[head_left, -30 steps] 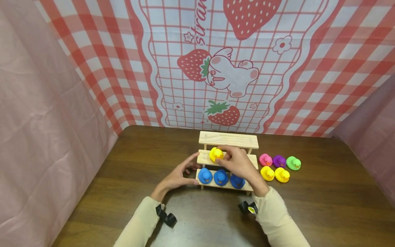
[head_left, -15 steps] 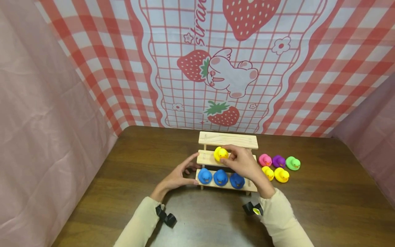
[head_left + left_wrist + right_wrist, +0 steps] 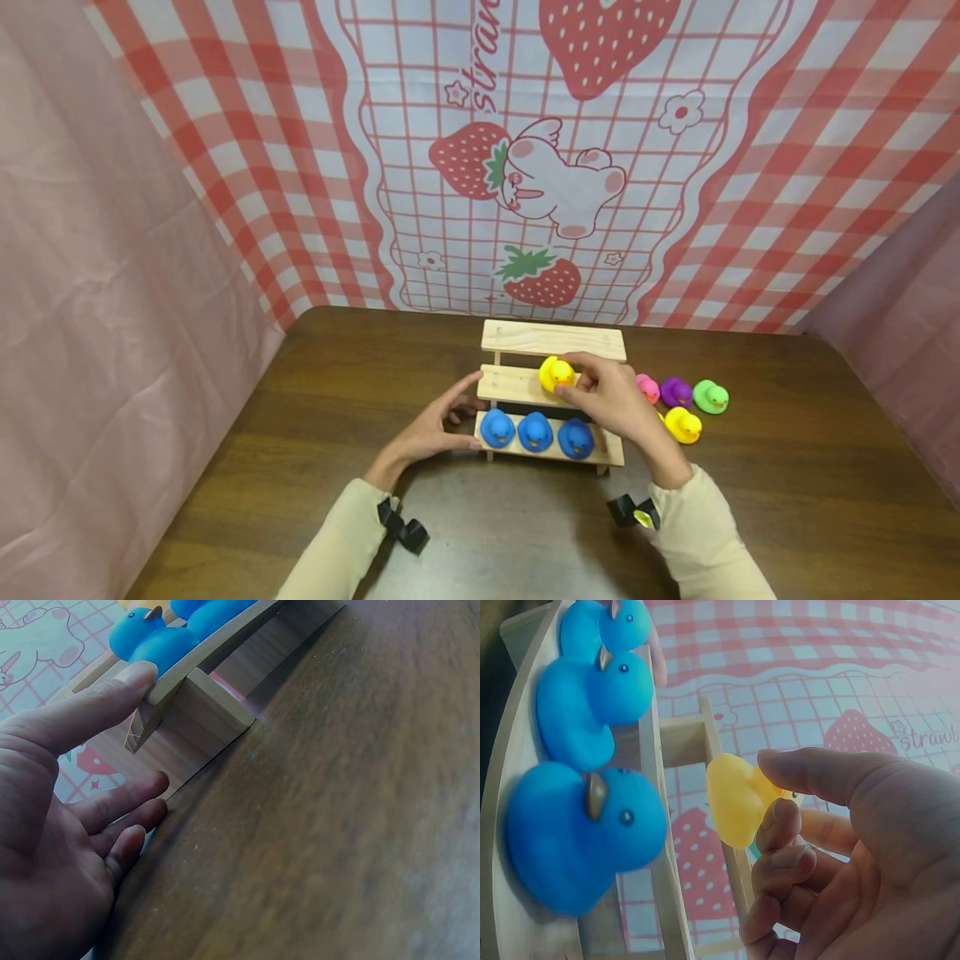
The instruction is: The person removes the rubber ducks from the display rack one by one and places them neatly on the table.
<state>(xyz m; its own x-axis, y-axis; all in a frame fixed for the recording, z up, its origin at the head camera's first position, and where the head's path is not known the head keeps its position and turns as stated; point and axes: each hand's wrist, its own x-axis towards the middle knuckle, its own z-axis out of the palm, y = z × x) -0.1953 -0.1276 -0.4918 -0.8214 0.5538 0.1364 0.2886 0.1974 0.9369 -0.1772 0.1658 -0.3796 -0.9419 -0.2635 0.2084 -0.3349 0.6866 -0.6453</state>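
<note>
So the person's right hand (image 3: 615, 400) has a little yellow duck (image 3: 557, 375) pinched between thumb and index finger, gap only as wide as the toy, with the other fingers loosely bent underneath. The duck is at the middle shelf (image 3: 510, 383) of a small wooden step rack, right of that shelf's middle; honestly can't tell if its bottom is touching the wood or just above it. The left hand (image 3: 427, 429) is spread wide at the rack's left end, thumb tip on the end of the bottom shelf (image 3: 611, 452), index finger stretched out to the left end of the middle one, the rest a bit bent and not wrapped round anything. Three blue ducks (image 3: 536, 432) sit in a row along that bottom shelf, the near one, and the top shelf (image 3: 555, 339) is at the far side. Over to the right of the rack, on the brown table (image 3: 262, 467), there's a pink duck (image 3: 648, 388), a purple duck (image 3: 677, 392) and a green duck (image 3: 711, 397) lined up left to right, with a second yellow duck (image 3: 683, 426) nearer than them, plus a sliver of another yellow one mostly hidden by the right wrist. Behind it all hangs a red-and-white strawberry cloth (image 3: 285, 100).
</note>
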